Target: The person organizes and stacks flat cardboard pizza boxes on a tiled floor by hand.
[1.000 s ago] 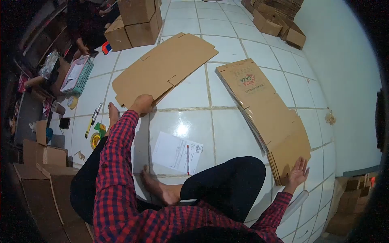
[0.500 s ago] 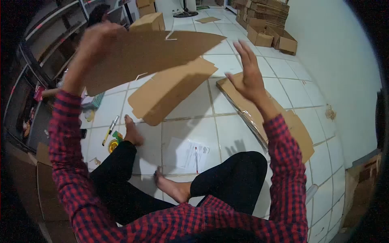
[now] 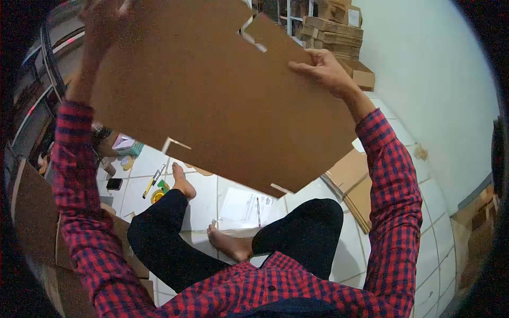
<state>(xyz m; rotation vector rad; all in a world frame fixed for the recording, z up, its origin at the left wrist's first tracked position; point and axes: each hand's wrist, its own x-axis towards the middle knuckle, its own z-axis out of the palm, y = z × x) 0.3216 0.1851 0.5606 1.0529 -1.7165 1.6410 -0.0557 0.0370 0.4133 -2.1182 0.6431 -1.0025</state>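
Note:
A large brown cardboard sheet (image 3: 212, 90) with cut slots is raised in front of me, tilted, its lower corner over the floor. At its upper left edge my left hand (image 3: 106, 18), slightly blurred, is closed on the board. My right hand (image 3: 326, 71) grips the upper right edge, thumb on the near face and the other fingers partly hidden. Below the sheet a printed paper (image 3: 238, 204) lies on the tiles with a pen (image 3: 259, 212) on it.
Flat cardboard pieces (image 3: 356, 183) lie to the right. By my foot are a yellow cutter (image 3: 150, 186) and a yellow tape roll (image 3: 157, 196). A black phone (image 3: 114, 184) lies left. Cardboard boxes (image 3: 334, 40) are stacked by the wall; a metal shelf (image 3: 50, 69) stands left.
The cardboard sheet has swung up and toward me, its broad face now showing and covering the floor pieces behind. My right hand, open and apart from it before, has taken hold of its edge.

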